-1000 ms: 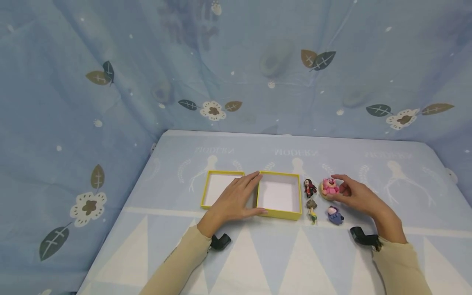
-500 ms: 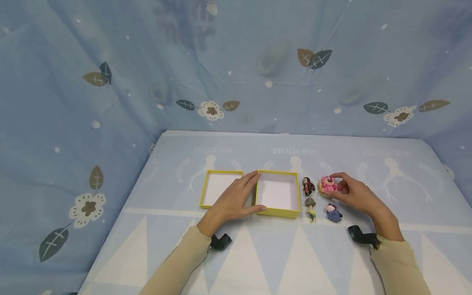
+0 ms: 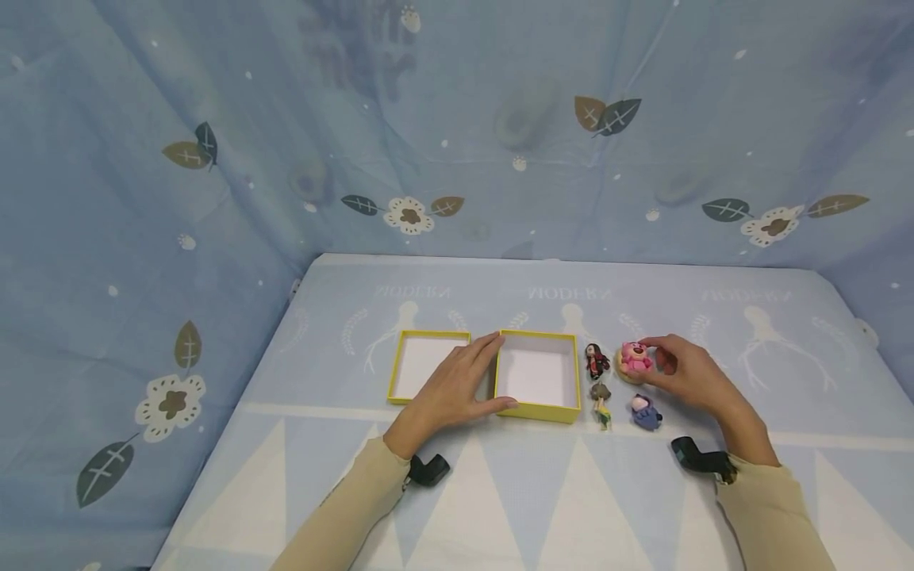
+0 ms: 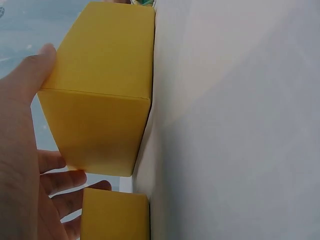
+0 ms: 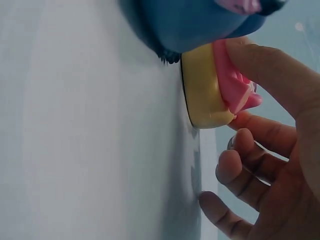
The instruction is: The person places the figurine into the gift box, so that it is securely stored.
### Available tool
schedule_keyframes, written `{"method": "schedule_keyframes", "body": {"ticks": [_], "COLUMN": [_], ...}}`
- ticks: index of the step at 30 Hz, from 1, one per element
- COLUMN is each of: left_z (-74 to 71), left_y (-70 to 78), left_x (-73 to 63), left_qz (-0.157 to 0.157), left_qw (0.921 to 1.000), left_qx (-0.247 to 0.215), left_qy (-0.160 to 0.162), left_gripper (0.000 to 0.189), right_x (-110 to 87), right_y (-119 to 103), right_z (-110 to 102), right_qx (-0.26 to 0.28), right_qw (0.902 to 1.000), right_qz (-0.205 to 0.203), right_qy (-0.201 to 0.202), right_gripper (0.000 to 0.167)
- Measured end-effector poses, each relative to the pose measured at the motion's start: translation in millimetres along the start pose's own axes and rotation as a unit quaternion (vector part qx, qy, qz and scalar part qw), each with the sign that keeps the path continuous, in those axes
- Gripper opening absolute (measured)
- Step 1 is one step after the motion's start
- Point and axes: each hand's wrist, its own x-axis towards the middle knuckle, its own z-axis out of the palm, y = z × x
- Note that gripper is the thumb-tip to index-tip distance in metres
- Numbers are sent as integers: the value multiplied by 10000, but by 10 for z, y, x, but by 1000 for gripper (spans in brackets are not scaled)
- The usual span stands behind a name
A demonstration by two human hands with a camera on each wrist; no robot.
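Observation:
My right hand (image 3: 689,373) pinches a pink bear figurine (image 3: 635,357) between thumb and index finger, the other fingers loosely bent. The bear sits on a round yellow base (image 5: 202,90), which rests on the table. An open yellow box (image 3: 543,412) with a white inside stands in the middle. Spread along its left side is my left hand (image 3: 450,388), fingertips near the far left corner and thumb against the near wall. The left wrist view shows that thumb (image 4: 37,67) at the box's upper edge, other fingertips touching its side wall.
Left of the box lies a shallow yellow-rimmed lid (image 3: 397,369), partly behind the left hand. Between box and bear lie a red-and-black figurine (image 3: 596,361) and a brown-haired yellow-green one (image 3: 601,404). A blue figurine (image 3: 646,412) lies just nearer than the bear.

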Motion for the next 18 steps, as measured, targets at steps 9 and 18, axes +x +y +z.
{"method": "schedule_keyframes", "body": {"ticks": [9, 18], "left_z": [15, 32], "left_y": [-1, -12], "left_x": [-3, -10], "left_qz": [-122, -158], "left_qw": [9999, 9999], "left_qx": [-6, -12], "left_qy": [-72, -58], "left_gripper": [94, 94], "right_x": [3, -3], "right_y": [-31, -138], "right_z": [-16, -57], "right_qx": [5, 103], "right_qw": [9998, 9981], "right_qz": [1, 4], "right_qy": [183, 612], "right_gripper": [55, 57]}}
